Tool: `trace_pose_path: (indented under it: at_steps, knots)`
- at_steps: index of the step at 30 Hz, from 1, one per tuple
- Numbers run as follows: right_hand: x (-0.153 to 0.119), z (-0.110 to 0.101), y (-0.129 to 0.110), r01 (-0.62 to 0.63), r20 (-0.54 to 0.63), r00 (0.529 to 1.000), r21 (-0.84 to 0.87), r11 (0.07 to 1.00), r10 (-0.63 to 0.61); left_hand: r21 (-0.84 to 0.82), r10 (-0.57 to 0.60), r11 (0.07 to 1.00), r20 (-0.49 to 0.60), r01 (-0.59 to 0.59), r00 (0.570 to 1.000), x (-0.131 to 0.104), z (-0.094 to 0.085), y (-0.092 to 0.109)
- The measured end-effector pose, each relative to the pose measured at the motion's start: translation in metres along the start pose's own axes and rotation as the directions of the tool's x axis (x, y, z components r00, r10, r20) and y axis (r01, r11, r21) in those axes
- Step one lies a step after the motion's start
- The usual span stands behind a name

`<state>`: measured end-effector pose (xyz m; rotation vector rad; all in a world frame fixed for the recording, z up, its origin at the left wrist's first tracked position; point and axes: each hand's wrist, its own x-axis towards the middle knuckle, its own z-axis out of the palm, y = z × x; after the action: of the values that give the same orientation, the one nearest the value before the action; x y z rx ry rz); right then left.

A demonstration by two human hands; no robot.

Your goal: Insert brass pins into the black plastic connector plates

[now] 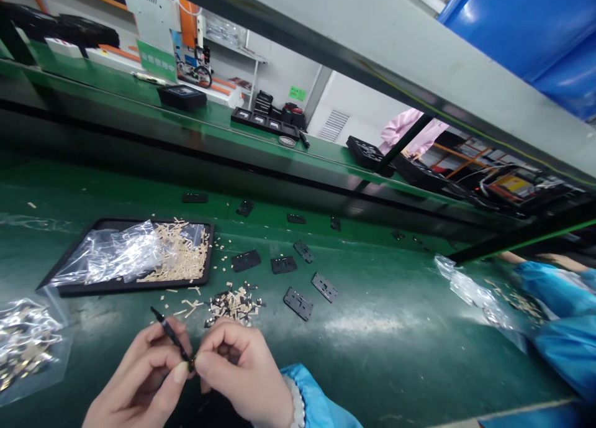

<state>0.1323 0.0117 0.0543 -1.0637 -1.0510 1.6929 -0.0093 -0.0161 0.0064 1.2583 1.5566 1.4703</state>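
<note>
My left hand [142, 378] is closed, and a slim black stick-shaped tool [168, 330] with a pointed end slants out between its fingers. My right hand [244, 366], in a blue sleeve, pinches at a tiny dark part with a yellowish glint [191, 364], where both hands' fingertips meet. Fingers cover most of that part, so its kind cannot be made out. Just beyond the hands lies a loose pile of small beige and black pieces [235, 304]. Several flat black plates with cutouts, one of them a nearby plate [298, 304], are spread farther out on the green bench.
A black tray [139, 287] holds clear plastic bags and many beige strips [181, 254]. At the left edge lies a clear bag of small metallic pieces [25, 347]. A raised shelf [326, 148] crosses behind. To the right are a co-worker's blue sleeves [559, 316] and another clear bag [479, 297].
</note>
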Motion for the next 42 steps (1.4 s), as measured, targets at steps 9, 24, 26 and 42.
trace_pose_path:
  at_steps: [9, 24, 26, 42]
  knots:
    - [0.002, 0.008, 0.006, -0.077, 0.019, 0.997, 0.116, 0.990, 0.075, -0.038, 0.000, 0.999, 0.070, 0.002, 0.998, 0.004, -0.010, -0.031]
    - [-0.003, 0.018, 0.014, 0.013, -0.047, 0.999, 0.105, 0.994, -0.009, -0.207, -0.211, 0.951, 0.106, 0.229, 0.972, 0.005, -0.010, -0.039]
    - [-0.004, 0.020, 0.016, 0.032, -0.069, 0.997, 0.085, 0.996, -0.026, -0.229, -0.236, 0.940, 0.102, 0.254, 0.966, 0.004, -0.011, -0.039]
    - [-0.011, 0.006, 0.000, 0.358, -0.167, 0.892, -0.307, 0.882, -0.420, -0.070, -0.110, 0.992, -0.086, 0.105, 0.990, -0.004, -0.005, -0.013]
